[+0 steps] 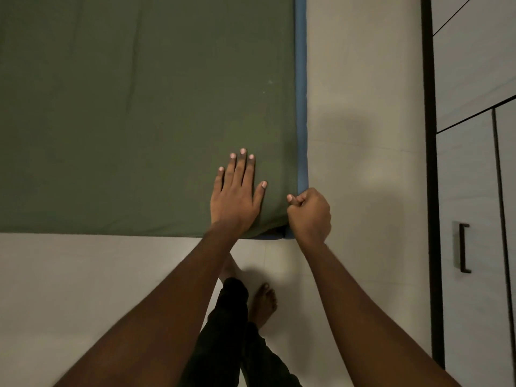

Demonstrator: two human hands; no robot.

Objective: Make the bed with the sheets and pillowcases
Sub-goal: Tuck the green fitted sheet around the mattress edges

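Observation:
A dark green sheet (125, 121) lies spread flat over a blue mattress (301, 107), whose side shows as a narrow blue strip along the right edge. My left hand (237, 194) rests flat on the sheet near the mattress's near right corner, fingers straight. Just to its right, my right hand (308, 212) is curled into a fist at that corner and grips the sheet's corner edge. A little blue mattress shows below the sheet at the corner.
A pale tiled floor (363, 135) runs along the right and near sides of the bed. A wardrobe (474, 177) with a dark handle stands at the far right. My bare feet and dark trousers (237, 317) are on the floor just below the corner.

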